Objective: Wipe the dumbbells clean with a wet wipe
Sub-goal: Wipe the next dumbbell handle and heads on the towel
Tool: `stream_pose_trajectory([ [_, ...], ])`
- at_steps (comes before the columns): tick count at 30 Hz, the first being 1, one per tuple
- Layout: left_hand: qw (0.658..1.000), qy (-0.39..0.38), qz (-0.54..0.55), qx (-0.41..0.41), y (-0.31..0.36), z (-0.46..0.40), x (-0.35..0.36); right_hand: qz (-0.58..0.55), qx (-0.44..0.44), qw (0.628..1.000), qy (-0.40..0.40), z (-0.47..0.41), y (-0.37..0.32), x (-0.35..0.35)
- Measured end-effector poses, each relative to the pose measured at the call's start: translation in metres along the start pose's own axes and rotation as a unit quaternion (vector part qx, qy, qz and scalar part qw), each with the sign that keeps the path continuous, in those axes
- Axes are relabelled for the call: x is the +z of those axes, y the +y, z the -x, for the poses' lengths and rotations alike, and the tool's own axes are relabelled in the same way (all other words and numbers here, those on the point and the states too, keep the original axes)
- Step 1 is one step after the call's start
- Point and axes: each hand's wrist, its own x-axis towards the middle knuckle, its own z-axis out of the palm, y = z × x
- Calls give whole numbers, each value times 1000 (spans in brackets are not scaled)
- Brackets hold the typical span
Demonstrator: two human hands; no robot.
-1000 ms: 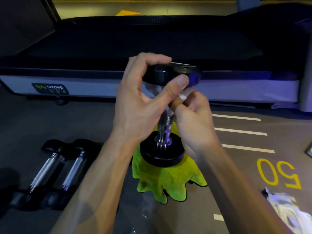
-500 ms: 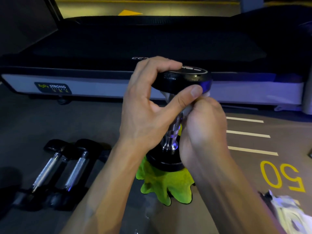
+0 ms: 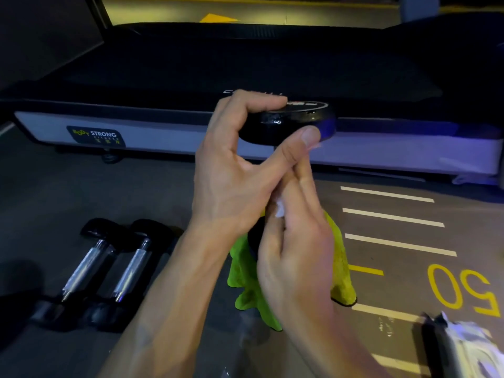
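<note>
My left hand (image 3: 231,170) grips top head of upright dumbbell (image 3: 289,122), fingers over, thumb under rim. Dumbbell stands on green cloth (image 3: 338,257), near treadmill (image 3: 245,64). Heavy, rigid, glossy head likely slick when wet (hold by rim, not face). My right hand (image 3: 297,241) below head, curled round wet wipe (image 3: 279,210), probably on shaft, hidden.
</note>
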Motion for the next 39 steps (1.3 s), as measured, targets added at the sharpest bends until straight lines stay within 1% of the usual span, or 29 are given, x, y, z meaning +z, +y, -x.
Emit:
stream_pose_trajectory([
  [3,1000,2,-1,-9,0,-1,-5,66,-59,996,-16,2,11,4],
  [5,1000,2,-3,-6,0,-2,-8,91,-81,992,-25,3,17,2],
  [9,1000,3,1,-9,-1,-2,-10,123,-94,985,-79,7,25,-11],
  [11,1000,13,4,-16,-2,-3,-9,130,-86,982,-110,15,29,-17],
  [13,1000,16,6,-19,-4,-4,-9,130,-75,980,-131,23,32,-22],
  [15,1000,16,5,-18,-4,-4,-9,118,-81,982,-123,20,35,-23],
  [19,1000,-1,6,-13,0,-2,-7,-9,-43,990,-134,-15,33,-15],
  [20,1000,-2,5,-10,0,-3,-6,-22,-31,991,-129,-21,32,-14],
  [22,1000,-1,6,-9,1,-3,-6,-38,-36,990,-130,-21,33,-13],
  [24,1000,3,13,-12,0,-2,-7,-63,-53,984,-161,-8,38,-17],
  [25,1000,7,15,-15,-1,-2,-7,-61,-61,980,-181,-2,43,-21],
  [28,999,14,20,-28,-3,-2,-5,5,-70,969,-237,7,63,-36],
  [29,999,15,21,-31,-3,-2,-3,4,-59,965,-256,6,68,-41],
  [31,999,12,14,-33,-5,-1,-1,-67,1,960,-272,3,71,-51],
  [32,999,10,10,-31,-5,-1,-1,-127,59,959,-248,-3,70,-56],
  [33,999,9,8,-31,-6,-1,-1,-180,119,956,-196,-11,66,-60],
  [34,999,7,7,-31,-6,-1,-1,-205,157,957,-134,-19,64,-62],
  [35,999,4,7,-31,-6,-2,-2,-202,178,959,-87,-30,63,-61],
  [36,1000,-2,8,-30,-6,-2,-2,-199,196,957,-72,-40,61,-56],
  [37,1000,-7,8,-28,-5,-3,-2,-211,223,947,-92,-50,57,-48],
  [39,1000,-12,7,-21,-4,-2,-2,-263,268,906,-194,-61,45,-29],
])
